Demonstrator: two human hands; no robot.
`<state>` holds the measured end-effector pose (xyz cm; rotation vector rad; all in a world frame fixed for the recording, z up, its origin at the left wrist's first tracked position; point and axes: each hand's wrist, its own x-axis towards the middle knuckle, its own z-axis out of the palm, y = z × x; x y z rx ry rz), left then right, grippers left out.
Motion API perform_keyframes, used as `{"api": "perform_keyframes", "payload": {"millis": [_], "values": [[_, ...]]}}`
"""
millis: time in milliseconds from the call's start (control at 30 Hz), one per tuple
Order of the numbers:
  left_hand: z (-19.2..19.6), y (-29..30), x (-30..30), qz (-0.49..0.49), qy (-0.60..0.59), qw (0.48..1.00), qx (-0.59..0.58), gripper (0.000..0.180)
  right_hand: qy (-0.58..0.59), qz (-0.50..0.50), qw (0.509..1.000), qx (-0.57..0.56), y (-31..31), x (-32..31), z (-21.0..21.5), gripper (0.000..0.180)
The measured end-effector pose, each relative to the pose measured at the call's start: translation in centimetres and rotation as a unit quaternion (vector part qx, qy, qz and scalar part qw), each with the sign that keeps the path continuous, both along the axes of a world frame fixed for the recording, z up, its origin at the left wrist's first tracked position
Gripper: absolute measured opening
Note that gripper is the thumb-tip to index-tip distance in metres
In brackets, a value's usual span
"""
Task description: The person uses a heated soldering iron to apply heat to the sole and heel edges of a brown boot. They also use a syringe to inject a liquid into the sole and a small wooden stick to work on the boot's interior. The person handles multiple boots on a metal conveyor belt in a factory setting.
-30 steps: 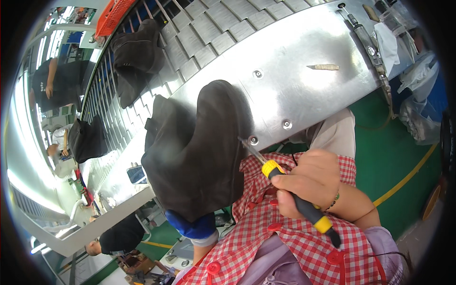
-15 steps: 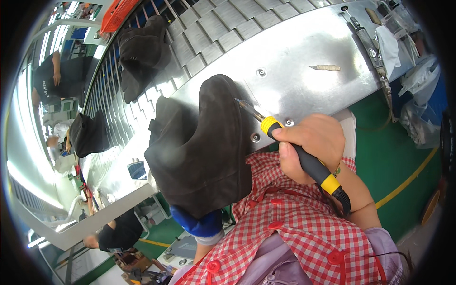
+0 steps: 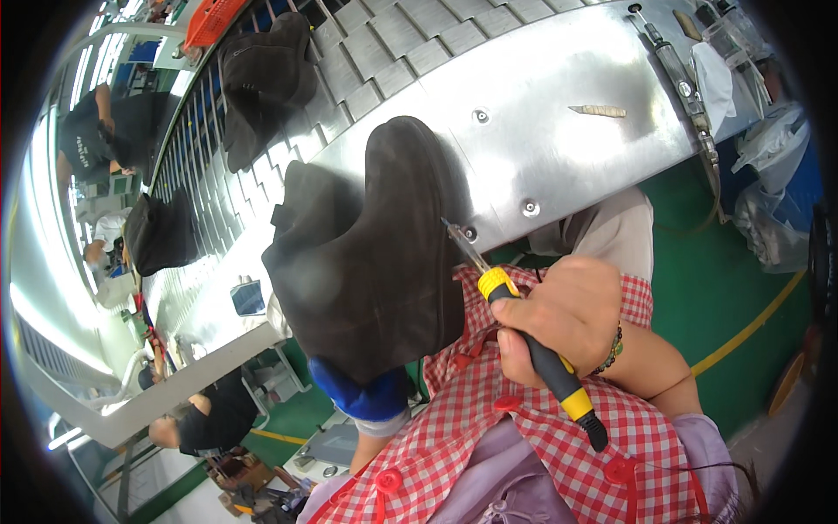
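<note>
A dark grey-brown ankle boot [image 3: 367, 253] lies tilted before me, its sole edge to the right, partly over the table's near edge. My left hand, in a blue glove [image 3: 362, 393], holds it from beneath; the boot hides the fingers. My bare right hand [image 3: 567, 314] is closed round the black-and-yellow handle of a soldering iron [image 3: 550, 367], a cord leaving its lower end. The iron's thin tip is by the boot's sole edge, at about the middle of its length; I cannot tell whether it touches.
Behind the boot runs a slatted metal conveyor [image 3: 410, 52] carrying another dark boot [image 3: 266, 74], with one more boot [image 3: 161, 231] at left. On the metal table [image 3: 559, 79] lie a wrapped blade [image 3: 599, 111] and a metal air tool [image 3: 676, 79]. Other people are at the left.
My right hand has drawn the iron toward me and slightly left, moving its tip down along the sole edge. The boot has shifted slightly away from me.
</note>
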<state>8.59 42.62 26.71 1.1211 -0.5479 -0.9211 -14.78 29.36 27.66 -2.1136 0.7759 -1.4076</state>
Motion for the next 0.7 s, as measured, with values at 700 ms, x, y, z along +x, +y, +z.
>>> {"api": "perform_keyframes", "payload": {"millis": [700], "values": [[0.8, -2.0, -2.4, 0.091, -0.111, 0.986, 0.087, 0.056, -0.059, 0.119, 0.990, 0.041, 5.6, -3.9, 0.8, 0.019]]}}
